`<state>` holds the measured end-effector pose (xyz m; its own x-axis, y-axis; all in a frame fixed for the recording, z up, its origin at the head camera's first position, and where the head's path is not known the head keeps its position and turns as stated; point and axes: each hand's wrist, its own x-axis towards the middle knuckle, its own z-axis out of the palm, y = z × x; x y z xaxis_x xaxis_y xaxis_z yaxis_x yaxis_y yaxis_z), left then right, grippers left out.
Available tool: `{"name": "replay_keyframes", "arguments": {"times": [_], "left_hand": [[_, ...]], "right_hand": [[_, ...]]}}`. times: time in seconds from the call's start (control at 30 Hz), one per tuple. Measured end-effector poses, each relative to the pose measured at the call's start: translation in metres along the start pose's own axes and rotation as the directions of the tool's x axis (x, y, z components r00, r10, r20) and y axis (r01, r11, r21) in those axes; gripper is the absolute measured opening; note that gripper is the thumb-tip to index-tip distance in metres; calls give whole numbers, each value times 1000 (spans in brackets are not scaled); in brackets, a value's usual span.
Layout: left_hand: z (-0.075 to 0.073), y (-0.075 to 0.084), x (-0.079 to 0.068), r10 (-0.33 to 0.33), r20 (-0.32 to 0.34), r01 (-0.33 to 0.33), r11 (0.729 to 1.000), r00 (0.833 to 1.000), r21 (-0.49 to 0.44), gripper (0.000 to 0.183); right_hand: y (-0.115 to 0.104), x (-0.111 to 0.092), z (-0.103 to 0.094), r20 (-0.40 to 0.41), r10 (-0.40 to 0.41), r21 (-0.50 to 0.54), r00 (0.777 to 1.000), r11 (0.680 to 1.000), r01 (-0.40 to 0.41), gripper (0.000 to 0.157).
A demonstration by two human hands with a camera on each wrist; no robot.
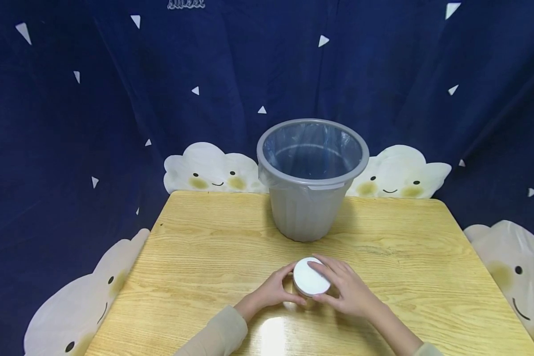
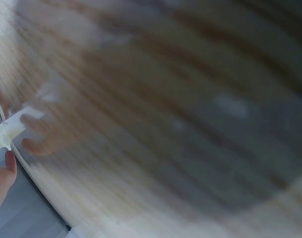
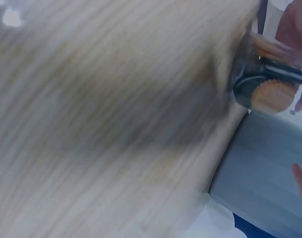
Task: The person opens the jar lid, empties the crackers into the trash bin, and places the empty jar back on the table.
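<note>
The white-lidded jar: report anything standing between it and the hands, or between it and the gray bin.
Nothing visible. The left hand and right hand hold the white-lidded jar; beyond them, only tabletop shows between it and the gray bin.

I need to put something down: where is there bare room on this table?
The table is bare from the bin to the left edge, and from the bin to the right edge. The near middle is crowded: left hand and right hand hold the jar, with only a narrow strip between jar and bin.
</note>
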<state>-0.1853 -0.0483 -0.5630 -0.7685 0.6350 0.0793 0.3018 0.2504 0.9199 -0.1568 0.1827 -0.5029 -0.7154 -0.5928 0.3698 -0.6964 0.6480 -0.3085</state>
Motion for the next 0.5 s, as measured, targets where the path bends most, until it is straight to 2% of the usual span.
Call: {"name": "replay_keyframes", "arguments": {"times": [0.27, 0.5], "left_hand": [[0, 0, 0, 0, -6, 0, 1000, 1000, 9, 92], [0, -2, 1, -8, -2, 8, 1000, 1000, 15, 93]], "right_hand": [[9, 6, -7, 57, -98, 56, 994, 994, 95, 66], [12, 12, -15, 135, -135, 79, 982, 989, 125, 68]]}}
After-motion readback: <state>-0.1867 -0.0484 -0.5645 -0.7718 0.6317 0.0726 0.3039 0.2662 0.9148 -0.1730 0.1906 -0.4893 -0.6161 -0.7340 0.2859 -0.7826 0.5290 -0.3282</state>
